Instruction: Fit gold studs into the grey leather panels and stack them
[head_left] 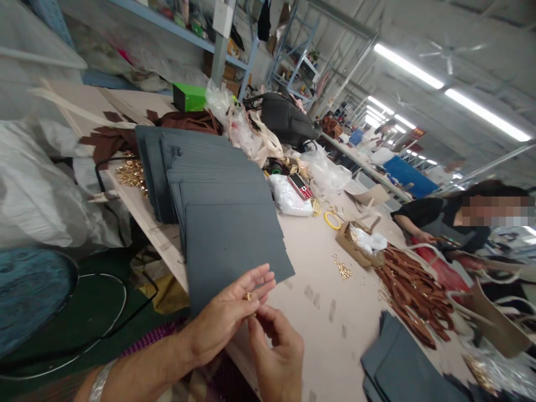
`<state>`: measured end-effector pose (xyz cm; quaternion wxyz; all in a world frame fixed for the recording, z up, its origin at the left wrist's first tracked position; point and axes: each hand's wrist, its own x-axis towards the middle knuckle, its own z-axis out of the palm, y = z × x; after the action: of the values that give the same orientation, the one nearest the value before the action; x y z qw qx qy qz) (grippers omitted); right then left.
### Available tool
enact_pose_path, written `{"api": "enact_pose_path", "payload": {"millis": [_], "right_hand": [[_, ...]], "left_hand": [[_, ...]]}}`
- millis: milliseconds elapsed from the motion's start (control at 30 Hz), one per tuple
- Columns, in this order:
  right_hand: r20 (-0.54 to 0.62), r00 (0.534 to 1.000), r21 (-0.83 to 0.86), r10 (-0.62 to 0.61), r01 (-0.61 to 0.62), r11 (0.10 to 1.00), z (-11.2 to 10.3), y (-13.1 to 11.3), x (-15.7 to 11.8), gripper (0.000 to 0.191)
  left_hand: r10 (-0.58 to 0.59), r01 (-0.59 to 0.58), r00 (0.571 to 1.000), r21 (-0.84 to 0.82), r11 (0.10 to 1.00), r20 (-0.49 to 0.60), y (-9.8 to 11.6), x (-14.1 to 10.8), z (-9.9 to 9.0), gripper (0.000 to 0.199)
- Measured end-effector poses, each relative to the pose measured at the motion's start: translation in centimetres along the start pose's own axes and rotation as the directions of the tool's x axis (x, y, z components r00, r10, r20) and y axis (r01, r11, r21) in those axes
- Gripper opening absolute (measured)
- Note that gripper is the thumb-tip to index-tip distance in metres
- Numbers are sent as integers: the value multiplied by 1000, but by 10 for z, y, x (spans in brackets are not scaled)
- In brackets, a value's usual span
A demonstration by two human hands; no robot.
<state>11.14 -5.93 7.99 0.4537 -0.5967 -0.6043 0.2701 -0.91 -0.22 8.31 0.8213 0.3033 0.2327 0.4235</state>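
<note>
My left hand point(230, 310) reaches in from the lower left, palm turned up, its thumb closed over a small gold metal fitting point(248, 297). My right hand point(278, 349) meets it from the lower right, thumb and forefinger pinched together just below my left thumb. What those fingertips grip is too small and hidden to make out. Beneath and beyond my left hand lies a fanned stack of dark grey-blue panels point(234, 234). A little heap of gold fittings point(344, 271) lies on the pale table point(310, 245) to the right.
Brown straps point(414, 290) and more dark panels point(397, 357) cover the right side. An open cardboard box point(349, 245), a yellow ring point(333, 220) and a red phone point(300, 186) sit farther back. A co-worker point(444, 218) is at the far right; a round blue stool point(33, 296) stands left.
</note>
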Motion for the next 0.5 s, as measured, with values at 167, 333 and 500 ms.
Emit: {"api": "enact_pose_path", "payload": {"millis": [167,333,500], "right_hand": [[-29,999,-53,-31,30,998,-7,0,12,16],[45,998,-66,-53,56,996,-11,-3,20,17],[123,990,-44,-75,81,996,-14,-4,22,21]], "left_hand": [[-13,11,1000,668,744,-1,11,-11,-11,37],[13,3,1000,843,538,-12,16,-18,-13,39],[103,-26,994,840,543,-36,11,-13,-18,41]]}}
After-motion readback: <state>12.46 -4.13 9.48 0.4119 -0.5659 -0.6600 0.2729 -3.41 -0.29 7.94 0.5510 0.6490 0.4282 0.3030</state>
